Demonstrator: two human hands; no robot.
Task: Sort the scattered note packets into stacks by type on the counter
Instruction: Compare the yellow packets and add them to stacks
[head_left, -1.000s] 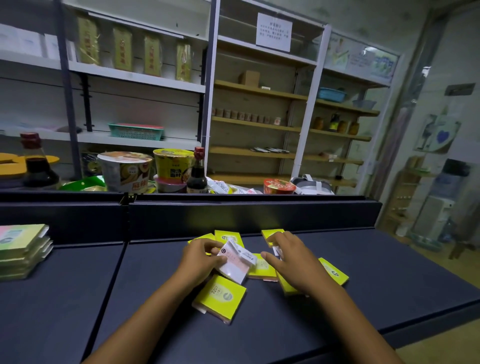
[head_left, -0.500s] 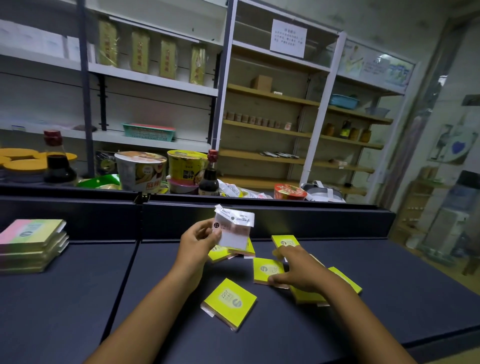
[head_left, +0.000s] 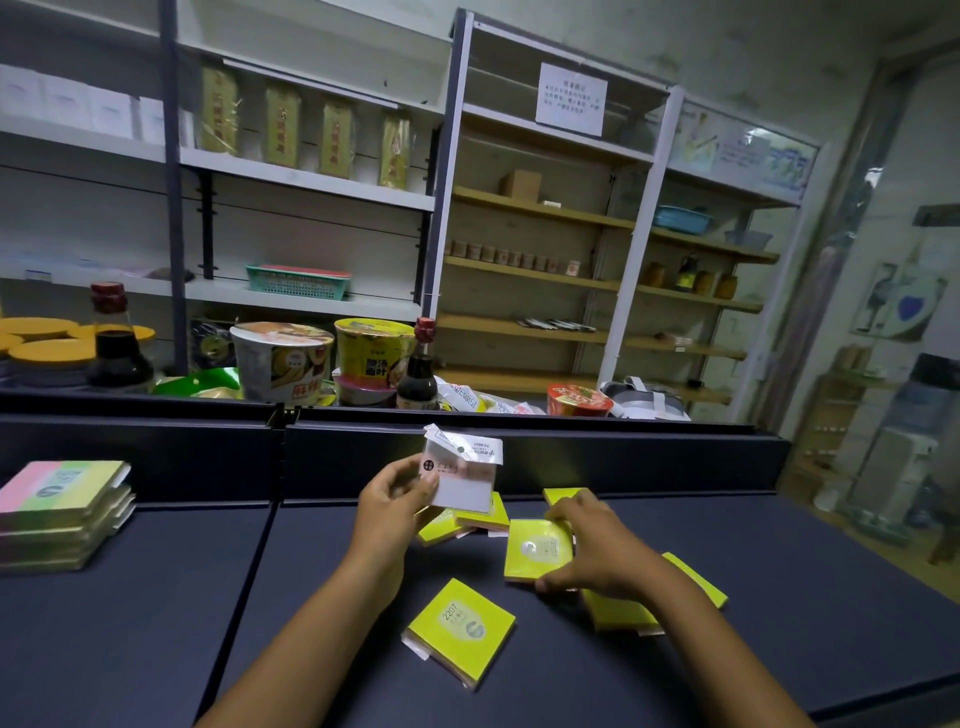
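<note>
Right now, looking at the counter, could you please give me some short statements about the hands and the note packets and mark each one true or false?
1. The left hand holds a white packet up above the counter. True.
2. The right hand is empty and lifted in the air. False: it grips a yellow packet low at the counter.
3. A stack of pink and green packets sits at the far left of the counter. True.
4. The yellow packet marked 2207 is in the left hand. False: it lies on the counter, untouched.
</note>
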